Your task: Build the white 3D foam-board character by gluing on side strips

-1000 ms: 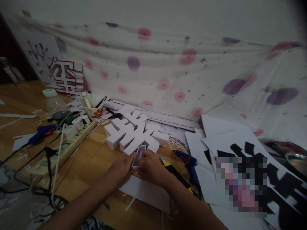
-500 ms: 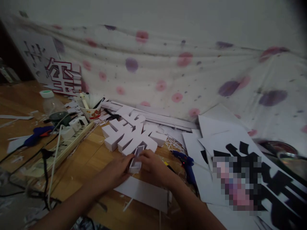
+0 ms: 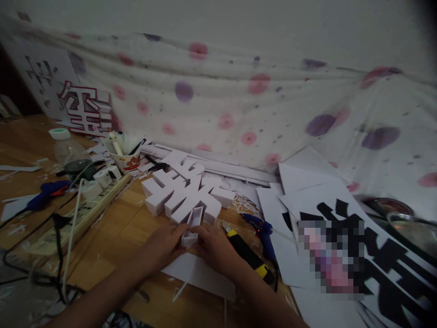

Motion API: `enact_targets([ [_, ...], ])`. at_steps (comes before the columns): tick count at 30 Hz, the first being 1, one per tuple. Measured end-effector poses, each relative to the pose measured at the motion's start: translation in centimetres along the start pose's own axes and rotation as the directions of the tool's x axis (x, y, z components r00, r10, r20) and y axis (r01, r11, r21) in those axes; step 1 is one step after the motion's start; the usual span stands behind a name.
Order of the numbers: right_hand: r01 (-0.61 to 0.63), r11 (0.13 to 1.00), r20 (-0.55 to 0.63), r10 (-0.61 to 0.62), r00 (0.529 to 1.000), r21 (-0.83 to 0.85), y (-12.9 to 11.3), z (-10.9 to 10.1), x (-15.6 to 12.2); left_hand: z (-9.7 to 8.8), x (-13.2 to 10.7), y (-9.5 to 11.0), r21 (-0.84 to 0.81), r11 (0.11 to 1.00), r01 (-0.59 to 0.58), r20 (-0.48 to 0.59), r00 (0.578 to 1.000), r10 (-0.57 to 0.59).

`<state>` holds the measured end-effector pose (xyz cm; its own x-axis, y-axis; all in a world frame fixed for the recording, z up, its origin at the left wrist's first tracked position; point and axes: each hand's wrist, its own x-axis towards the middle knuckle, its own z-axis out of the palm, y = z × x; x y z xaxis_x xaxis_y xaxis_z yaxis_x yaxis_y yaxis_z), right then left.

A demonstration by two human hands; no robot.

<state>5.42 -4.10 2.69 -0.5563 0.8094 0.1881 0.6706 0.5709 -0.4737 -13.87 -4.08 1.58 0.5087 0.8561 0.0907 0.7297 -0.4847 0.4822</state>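
One left hand (image 3: 168, 243), thumb and fingers drawn in narrow, gripping the left side of a small white trough (image 3: 194, 221). One right hand (image 3: 214, 246), fingers bent, on the right side of the same piece. The trough: slim, walled, hollow side up, held between the two hands at the near edge of a large white block character (image 3: 184, 189); whether the two touch cannot be told.

One plain white card (image 3: 205, 275), flat on the wooden table (image 3: 119, 232), partly beneath the hands. One yellow-and-black cutter (image 3: 249, 253), lying just right of the right hand. One blue glue gun (image 3: 261, 226), beyond the cutter, small red light showing. One heap of thin white offcuts (image 3: 246, 205), near that glue gun. Several white sheets (image 3: 324, 191) at far right, the foremost bearing bold black shapes.

Left side: one second blue glue gun (image 3: 49, 193); one power strip (image 3: 77, 218) with plugs; one clear bottle (image 3: 70, 152), green-capped; one patterned paper cup (image 3: 125, 161) of pen-like tools.
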Motion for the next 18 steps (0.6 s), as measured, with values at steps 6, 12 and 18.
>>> enact_targets([
  [6, 0.039, 0.999, -0.020, -0.039, 0.999, 0.027, 0.4, -0.3, -0.1, 0.9, -0.1, -0.4, -0.001, 1.000, 0.023, -0.041, 0.999, -0.023],
  [12, 0.126, 0.992, -0.026, -0.126, 0.992, -0.019, 0.7, -0.3, 0.3, 0.8, 0.3, -0.4, -0.022, 1.000, -0.002, -0.066, 0.998, 0.001],
  [18, 0.216, 0.975, -0.093, -0.219, 0.971, -0.046, 1.2, 0.4, 0.2, 1.2, 0.3, -0.5, -0.107, 0.993, 0.045, -0.075, 0.996, -0.053],
])
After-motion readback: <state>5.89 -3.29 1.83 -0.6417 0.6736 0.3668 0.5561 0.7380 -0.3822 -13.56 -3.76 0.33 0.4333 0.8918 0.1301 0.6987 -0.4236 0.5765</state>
